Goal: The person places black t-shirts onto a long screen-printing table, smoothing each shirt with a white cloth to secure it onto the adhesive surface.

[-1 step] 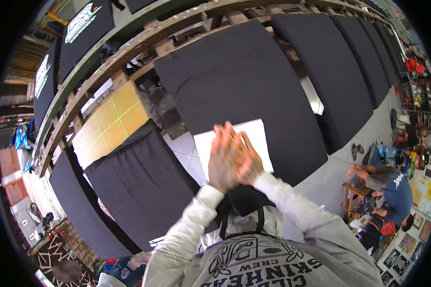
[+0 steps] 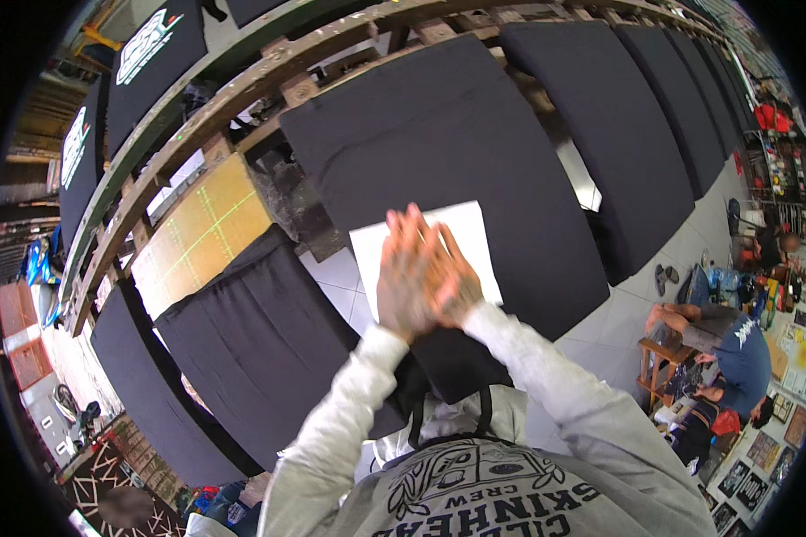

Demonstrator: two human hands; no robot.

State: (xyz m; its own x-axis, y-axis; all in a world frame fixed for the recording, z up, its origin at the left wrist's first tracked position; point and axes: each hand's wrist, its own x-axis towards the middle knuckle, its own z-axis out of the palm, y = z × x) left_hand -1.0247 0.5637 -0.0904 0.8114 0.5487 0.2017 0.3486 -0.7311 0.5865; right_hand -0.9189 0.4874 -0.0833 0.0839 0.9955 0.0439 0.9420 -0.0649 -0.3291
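Head view: we rest our left hand and right hand overlapped, fingers straight and narrowly spaced, on a white sheet directly beneath them, with black cloth beyond our fingers.

Runs as a weathered wooden rail across the upper part of the view, with a row of black-covered panels side by side along it. Bears a white sheet flat on the central black panel, toward its near left corner. Continues below as pale tiled floor, with dark sandals and a wooden stool at right
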